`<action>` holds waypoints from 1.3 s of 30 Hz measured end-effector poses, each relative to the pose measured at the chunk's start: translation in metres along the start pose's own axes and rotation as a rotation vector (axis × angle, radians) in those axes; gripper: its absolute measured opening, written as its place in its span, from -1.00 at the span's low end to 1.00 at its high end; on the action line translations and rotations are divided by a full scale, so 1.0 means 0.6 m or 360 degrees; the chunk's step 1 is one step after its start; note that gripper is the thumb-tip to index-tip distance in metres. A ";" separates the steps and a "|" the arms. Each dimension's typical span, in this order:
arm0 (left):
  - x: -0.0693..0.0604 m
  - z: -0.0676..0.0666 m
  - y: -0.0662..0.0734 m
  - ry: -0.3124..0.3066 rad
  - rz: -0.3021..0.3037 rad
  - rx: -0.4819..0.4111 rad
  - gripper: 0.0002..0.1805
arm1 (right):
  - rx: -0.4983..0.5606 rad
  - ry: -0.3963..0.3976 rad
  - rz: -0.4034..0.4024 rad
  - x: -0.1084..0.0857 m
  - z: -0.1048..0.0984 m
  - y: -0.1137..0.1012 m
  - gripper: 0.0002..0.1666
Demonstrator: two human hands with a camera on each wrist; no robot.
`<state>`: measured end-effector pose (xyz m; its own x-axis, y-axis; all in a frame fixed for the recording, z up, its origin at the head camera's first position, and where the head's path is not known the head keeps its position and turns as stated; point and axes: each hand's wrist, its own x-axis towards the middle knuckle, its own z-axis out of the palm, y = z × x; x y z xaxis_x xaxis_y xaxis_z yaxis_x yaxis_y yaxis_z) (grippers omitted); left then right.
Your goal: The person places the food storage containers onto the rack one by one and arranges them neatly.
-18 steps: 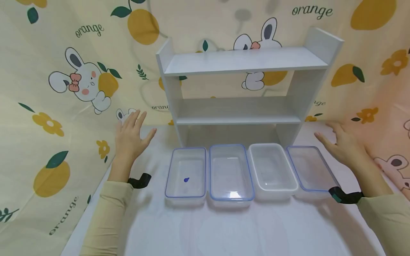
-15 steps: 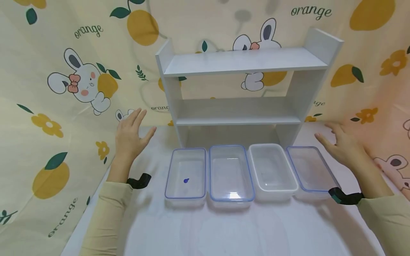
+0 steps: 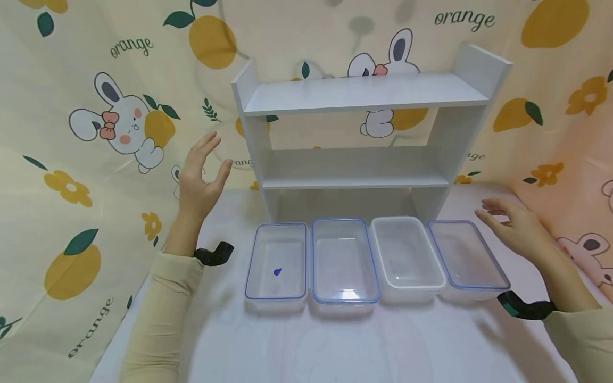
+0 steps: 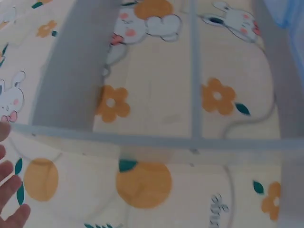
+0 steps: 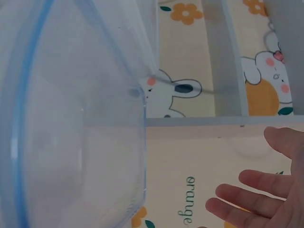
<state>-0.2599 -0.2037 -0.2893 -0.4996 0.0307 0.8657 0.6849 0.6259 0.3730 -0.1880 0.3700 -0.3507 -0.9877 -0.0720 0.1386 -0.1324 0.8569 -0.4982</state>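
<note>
Boxes, four of them, stand side by side on the white table, in front of the white shelf. Left hand: raised left of the shelf, thumb well apart from fingers, nothing held. Right hand: just beyond the right-end box, not touching it; fingers loose, spread in the right wrist view, grasp bare.

Progress, as judged: a tidy row is made and no box is being handled, so the work looks either finished or not begun; which, cannot be told. All four sit at table level, none up on the boards. Anything left undone does not show.

Looks: clear to milky plastic, rounded corners, upright. Left-end box, second box and right-end one have blue rims; third box a whitish one. Small blue spot shows at the left-end box; mark or loose bit, uncertain. Lids on or off: unclear.
</note>
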 end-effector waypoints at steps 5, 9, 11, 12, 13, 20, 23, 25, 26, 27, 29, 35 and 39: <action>0.038 0.019 0.012 0.0137 -0.0008 -0.0204 -0.55 | 0.0038 -0.0017 -0.0023 -0.014 0.006 0.017 -0.41; 0.062 0.031 0.021 0.0159 -0.0045 -0.0306 -0.56 | 0.0022 0.0024 -0.0041 -0.030 0.017 0.035 -0.46; 0.071 0.037 0.027 0.0143 -0.0087 -0.0368 -0.56 | 0.0005 0.0031 -0.0023 -0.038 0.021 0.044 -0.48; 0.075 0.041 0.030 0.0129 -0.0105 -0.0401 -0.56 | -0.0006 0.0028 -0.0010 -0.042 0.022 0.048 -0.48; 0.080 0.044 0.032 0.0116 -0.0120 -0.0434 -0.57 | -0.0004 0.0022 -0.0004 -0.045 0.023 0.052 -0.48; 0.110 0.066 0.032 0.0034 -0.0121 -0.0527 -0.54 | 0.0083 -0.0024 0.0066 -0.069 0.034 0.080 -0.48; 0.123 0.073 0.031 0.0007 -0.0127 -0.0552 -0.53 | 0.0126 -0.0091 0.0116 -0.078 0.038 0.087 -0.46; 0.132 0.078 0.031 -0.0016 -0.0149 -0.0589 -0.53 | 0.0128 -0.0138 0.0158 -0.084 0.042 0.092 -0.44; 0.136 0.080 0.031 -0.0029 -0.0170 -0.0608 -0.53 | 0.0125 -0.0162 0.0178 -0.086 0.043 0.094 -0.42; 0.140 0.082 0.032 -0.0041 -0.0187 -0.0618 -0.53 | 0.0126 -0.0188 0.0195 -0.089 0.045 0.096 -0.41; 0.147 0.087 0.033 -0.0072 -0.0220 -0.0617 -0.54 | 0.0144 -0.0232 0.0237 -0.093 0.047 0.100 -0.38; 0.154 0.093 0.048 -0.0090 -0.0245 -0.0595 -0.56 | 0.0198 -0.0421 0.0373 -0.099 0.055 0.114 -0.24; 0.150 0.092 0.064 -0.0004 -0.0226 -0.0657 -0.60 | 0.0218 -0.0512 0.0456 -0.101 0.058 0.119 -0.14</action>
<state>-0.3080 -0.1337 -0.2155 -0.6051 -0.0312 0.7956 0.7636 0.2601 0.5910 -0.1407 0.4177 -0.4244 -0.9588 -0.0150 -0.2837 0.1619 0.7916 -0.5892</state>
